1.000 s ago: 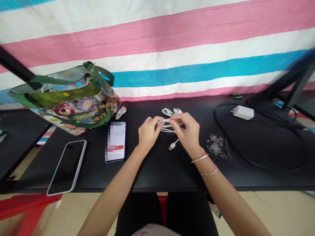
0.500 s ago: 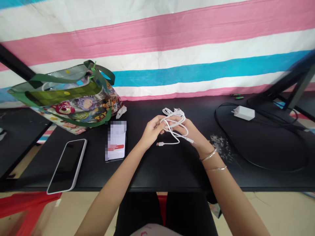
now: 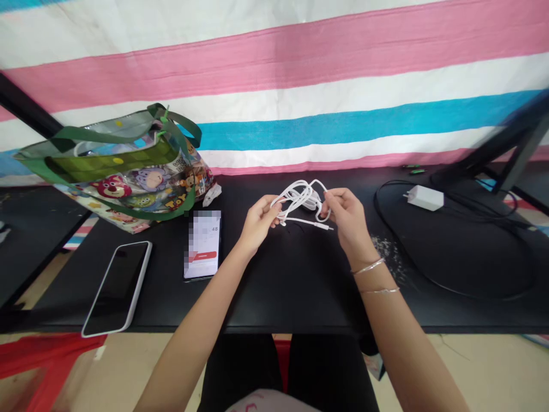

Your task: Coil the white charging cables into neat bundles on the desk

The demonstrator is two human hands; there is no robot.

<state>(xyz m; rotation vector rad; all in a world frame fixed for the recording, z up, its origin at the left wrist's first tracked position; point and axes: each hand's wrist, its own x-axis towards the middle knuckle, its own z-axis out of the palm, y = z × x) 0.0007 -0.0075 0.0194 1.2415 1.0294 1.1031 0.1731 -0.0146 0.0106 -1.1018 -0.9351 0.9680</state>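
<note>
Toward the far left corner of the counter point(image 3: 278, 286) slumps a cartoon tote bag point(image 3: 128, 171), with a dark phone point(image 3: 116, 287) at the near edge and a lit phone point(image 3: 202, 244) beside it. At mid-counter the left hand point(image 3: 258, 223) has its fingers pinched shut on one side of a loosely coiled white cable point(image 3: 302, 197), which is held just above the surface. The right hand point(image 3: 349, 220) nips the loops on the other side, fingers closed on them, and a plug end pokes out below. The cable looks light, limp and springy, so its loops would likely slip open. It is best gripped across the gathered strands, not by the thin plug ends. Toward the far right lie a white charger block point(image 3: 424, 197) and a black cord point(image 3: 376, 213).
</note>
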